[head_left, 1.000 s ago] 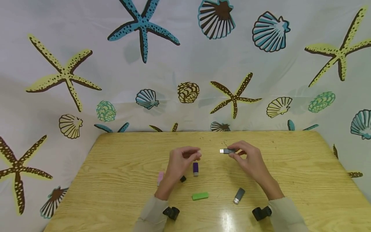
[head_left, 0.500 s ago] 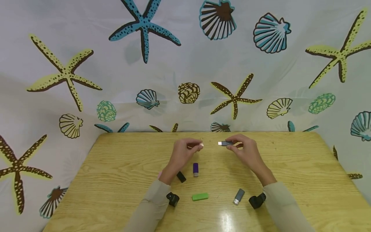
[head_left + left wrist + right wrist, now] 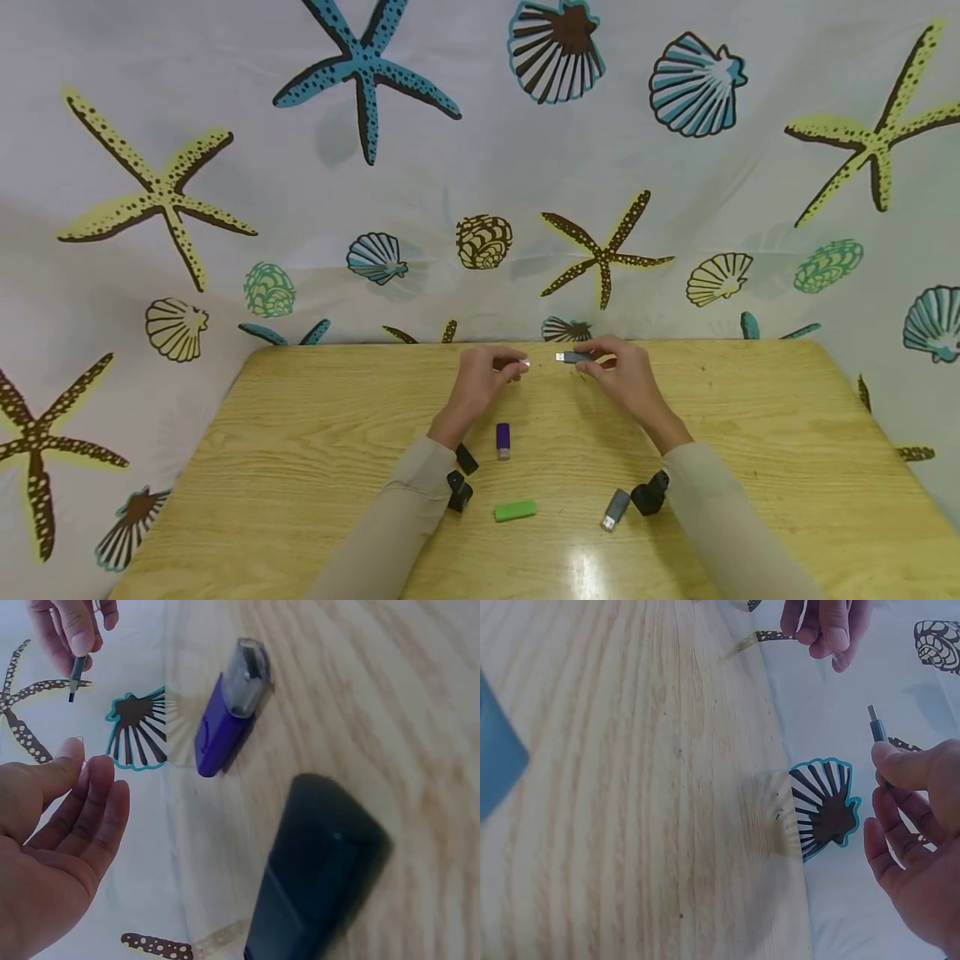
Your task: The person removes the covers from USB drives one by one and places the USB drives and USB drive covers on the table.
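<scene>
Over the far part of the table, my right hand [image 3: 628, 371] pinches a grey USB flash drive [image 3: 573, 357] between thumb and fingers. Its bare metal plug points left. Facing it across a small gap, my left hand [image 3: 480, 379] pinches a small clear piece [image 3: 526, 363], which looks like a drive cap and is mostly covered by the fingertips. In the left wrist view, a purple flash drive [image 3: 217, 735] wears a clear cap over its plug. Close to that camera lies a black flash drive [image 3: 315, 862].
On the wooden table [image 3: 315, 433], a green flash drive [image 3: 515, 511] lies near the front, with a second grey flash drive [image 3: 616, 509] to its right. Behind the table's far edge hangs a white cloth [image 3: 427, 183] printed with starfish and shells.
Both hands have moved away toward the table's far edge and a little closer together, the grey drive staying in the right. The pink drive is now hidden behind the left arm.
</scene>
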Motion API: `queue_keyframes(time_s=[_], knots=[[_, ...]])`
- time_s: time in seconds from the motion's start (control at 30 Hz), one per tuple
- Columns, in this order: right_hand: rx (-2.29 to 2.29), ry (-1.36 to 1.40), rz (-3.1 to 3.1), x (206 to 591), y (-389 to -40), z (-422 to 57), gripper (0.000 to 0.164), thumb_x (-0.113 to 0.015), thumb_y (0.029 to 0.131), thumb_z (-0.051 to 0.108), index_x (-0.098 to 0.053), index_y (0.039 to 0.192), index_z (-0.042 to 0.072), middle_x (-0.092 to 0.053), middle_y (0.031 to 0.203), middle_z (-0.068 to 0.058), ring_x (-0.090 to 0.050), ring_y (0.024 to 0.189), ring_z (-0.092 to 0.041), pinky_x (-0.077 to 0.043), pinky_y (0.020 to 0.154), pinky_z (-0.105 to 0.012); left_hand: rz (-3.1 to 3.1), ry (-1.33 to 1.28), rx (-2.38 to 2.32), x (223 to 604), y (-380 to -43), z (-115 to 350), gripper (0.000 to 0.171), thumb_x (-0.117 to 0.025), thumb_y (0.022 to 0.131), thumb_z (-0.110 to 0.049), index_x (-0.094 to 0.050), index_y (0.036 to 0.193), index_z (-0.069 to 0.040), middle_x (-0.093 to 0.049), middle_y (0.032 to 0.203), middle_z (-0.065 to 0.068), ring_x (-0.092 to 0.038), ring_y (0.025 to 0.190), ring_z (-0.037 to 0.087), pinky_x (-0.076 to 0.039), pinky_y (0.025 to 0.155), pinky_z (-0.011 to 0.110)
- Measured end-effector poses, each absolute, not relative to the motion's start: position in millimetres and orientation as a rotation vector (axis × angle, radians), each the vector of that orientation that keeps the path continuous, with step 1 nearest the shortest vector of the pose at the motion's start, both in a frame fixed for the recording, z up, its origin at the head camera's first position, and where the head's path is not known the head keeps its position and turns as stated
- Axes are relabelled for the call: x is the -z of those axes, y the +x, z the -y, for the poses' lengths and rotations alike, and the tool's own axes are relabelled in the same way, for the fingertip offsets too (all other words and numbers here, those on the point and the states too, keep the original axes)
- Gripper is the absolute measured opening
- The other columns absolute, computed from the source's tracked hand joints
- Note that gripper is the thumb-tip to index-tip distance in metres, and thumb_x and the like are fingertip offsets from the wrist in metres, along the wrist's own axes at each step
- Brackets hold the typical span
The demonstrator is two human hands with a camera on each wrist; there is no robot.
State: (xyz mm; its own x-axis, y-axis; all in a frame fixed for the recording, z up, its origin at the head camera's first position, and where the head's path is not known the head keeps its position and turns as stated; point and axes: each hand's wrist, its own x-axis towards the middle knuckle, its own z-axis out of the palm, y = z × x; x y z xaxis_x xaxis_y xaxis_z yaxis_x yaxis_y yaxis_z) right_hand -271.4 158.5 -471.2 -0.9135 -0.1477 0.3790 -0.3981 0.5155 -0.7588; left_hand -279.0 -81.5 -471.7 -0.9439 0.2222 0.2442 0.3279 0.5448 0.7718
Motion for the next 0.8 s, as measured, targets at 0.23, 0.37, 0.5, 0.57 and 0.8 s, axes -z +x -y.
queue_keyframes(time_s=[0.23, 0.37, 0.5, 0.57, 0.8], knots=[[-1.39, 0.428, 2.514, 477, -284, -157, 0.02, -0.078, 0.09, 0.002, -0.076, 0.11, 0.0, -0.073, 0.106, -0.015, -0.067, 0.098, -0.031, -0.059, 0.082, -0.046, 2.674, -0.462, 1.344, 477, -294, 77, 0.022, -0.071, 0.098, -0.012, -0.076, 0.115, 0.002, -0.076, 0.099, 0.009, -0.071, 0.085, 0.019, -0.059, 0.074, 0.032], [-1.423, 0.398, 2.519, 484, -292, -156, 0.02, -0.078, 0.09, 0.0, -0.076, 0.11, -0.001, -0.073, 0.107, -0.017, -0.068, 0.098, -0.032, -0.059, 0.082, -0.046, 2.697, -0.471, 1.348, 480, -303, 74, 0.023, -0.07, 0.099, -0.011, -0.075, 0.116, 0.003, -0.076, 0.1, 0.01, -0.071, 0.085, 0.021, -0.058, 0.075, 0.033], [-1.442, 0.357, 2.532, 492, -297, -155, 0.019, -0.078, 0.09, -0.001, -0.077, 0.109, -0.002, -0.073, 0.106, -0.018, -0.068, 0.096, -0.031, -0.059, 0.08, -0.044, 2.737, -0.495, 1.274, 485, -307, 72, 0.022, -0.07, 0.099, -0.011, -0.076, 0.115, 0.002, -0.076, 0.103, 0.011, -0.07, 0.089, 0.021, -0.058, 0.079, 0.033], [-1.454, 0.332, 2.538, 496, -299, -155, 0.019, -0.078, 0.089, -0.002, -0.077, 0.108, -0.003, -0.073, 0.106, -0.018, -0.068, 0.094, -0.03, -0.059, 0.08, -0.043, 2.753, -0.504, 1.226, 487, -309, 71, 0.021, -0.07, 0.099, -0.012, -0.076, 0.115, 0.001, -0.076, 0.105, 0.011, -0.07, 0.092, 0.02, -0.058, 0.082, 0.034], [-1.457, 0.314, 2.582, 503, -307, -149, 0.018, -0.078, 0.089, -0.001, -0.077, 0.107, -0.003, -0.073, 0.101, -0.017, -0.068, 0.09, -0.029, -0.057, 0.08, -0.041, 2.788, -0.476, 1.168, 493, -317, 70, 0.019, -0.071, 0.099, -0.011, -0.077, 0.113, 0.001, -0.075, 0.106, 0.011, -0.07, 0.1, 0.025, -0.057, 0.088, 0.039]])
